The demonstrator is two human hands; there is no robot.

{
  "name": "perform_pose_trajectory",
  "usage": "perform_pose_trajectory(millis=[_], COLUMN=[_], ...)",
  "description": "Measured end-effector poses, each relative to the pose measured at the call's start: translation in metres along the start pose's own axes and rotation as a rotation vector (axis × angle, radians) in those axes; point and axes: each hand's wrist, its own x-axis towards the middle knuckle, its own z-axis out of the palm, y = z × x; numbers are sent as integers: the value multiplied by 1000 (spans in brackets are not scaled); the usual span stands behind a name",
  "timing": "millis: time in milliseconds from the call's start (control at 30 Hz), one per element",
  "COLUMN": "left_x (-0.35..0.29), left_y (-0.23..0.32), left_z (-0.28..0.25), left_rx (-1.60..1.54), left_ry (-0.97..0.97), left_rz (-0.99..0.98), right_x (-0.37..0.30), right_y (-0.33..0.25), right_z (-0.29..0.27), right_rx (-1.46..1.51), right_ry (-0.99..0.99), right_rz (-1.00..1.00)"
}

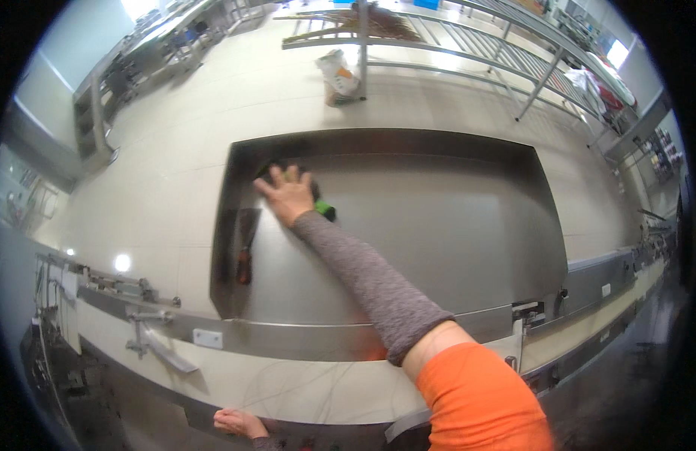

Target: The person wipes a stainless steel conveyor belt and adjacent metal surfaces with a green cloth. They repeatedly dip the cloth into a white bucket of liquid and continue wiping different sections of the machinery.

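My right hand [288, 197] reaches across a wide grey metal tray [430, 225] to its far left corner. Its fingers are spread over a black and bright green thing [326, 210], mostly hidden under the palm; I cannot make out its kind. Left of this hand lies a scraper [245, 264] with a dark flat blade and a reddish-brown handle, along the tray's left wall. Down at the near edge of a pale conveyor belt [303, 383], my left hand [239, 423] is closed with its fingers curled. Whatever it may hold does not show.
The belt runs left to right between me and the tray. A metal bracket [161, 346] sticks over it on the left. Beyond the tray, a white sack [337, 74] stands on the tiled floor beside a metal roller rack [468, 56].
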Motion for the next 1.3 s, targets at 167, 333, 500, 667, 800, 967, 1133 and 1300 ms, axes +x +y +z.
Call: perform_pose_trajectory(millis=[167,333,500,667,800,967,1133,1300], left_x=[7,11,12,15,12,9,5,8], left_y=[-16,-57,-46,-20,-11,6,12,13], left_z=[-1,9,14,14,1,-14,-8,-3], left_rx=[195,219,177,231,334,406,326,349], left_ry=[24,25,58,32,-16,-51,28,12], left_rz=[24,150,54,-24,-110,-85,-13,-35], right_x=[0,-55,-126,-202,-254,-262,-220,-225], right_y=[60,188,319,417,437,373,219,49], right_z=[-26,-67,-114,-149,-156,-154,-139,-116], right_rx=[68,-70,-343,-690,-707,-480,-281,203], right_ry=[-139,-92,-25,22,38,-18,-268,-183], right_rz=[-121,-84,38,405,509,707,182,-469])
